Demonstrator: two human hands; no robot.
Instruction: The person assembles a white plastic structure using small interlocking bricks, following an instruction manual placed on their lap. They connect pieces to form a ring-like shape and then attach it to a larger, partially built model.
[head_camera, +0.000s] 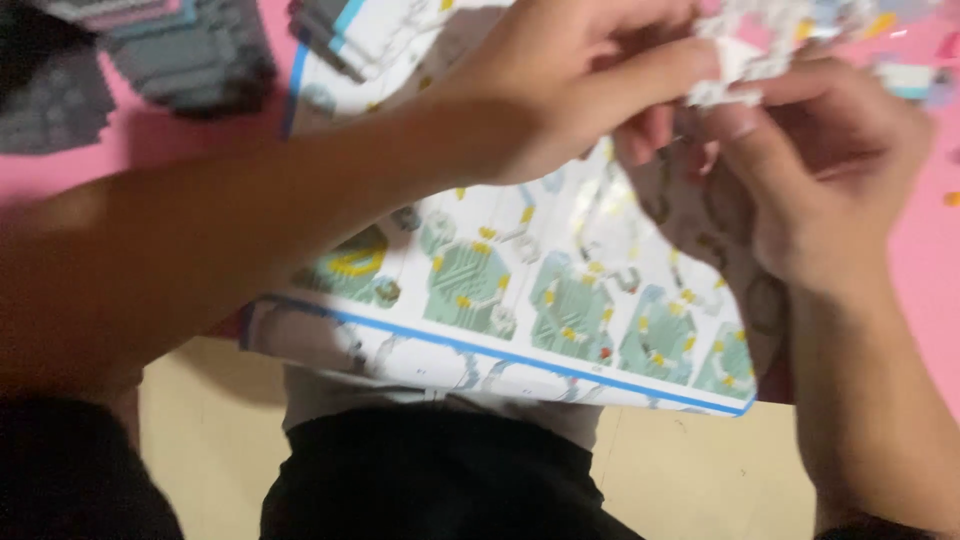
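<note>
My left hand and my right hand meet at the top of the view over a small white brick-built piece. Both hands pinch it between fingers and thumbs. Under them lies a large printed instruction sheet with green hexagon-shaped building steps and a blue border line. The sheet hangs over the near edge of a pink table. The picture is motion-blurred, so the piece's exact shape is unclear.
A grey brick-built model stands at the back left on the pink surface. Small loose bricks lie at the back right. Below the table edge I see my lap in dark clothes and a pale floor.
</note>
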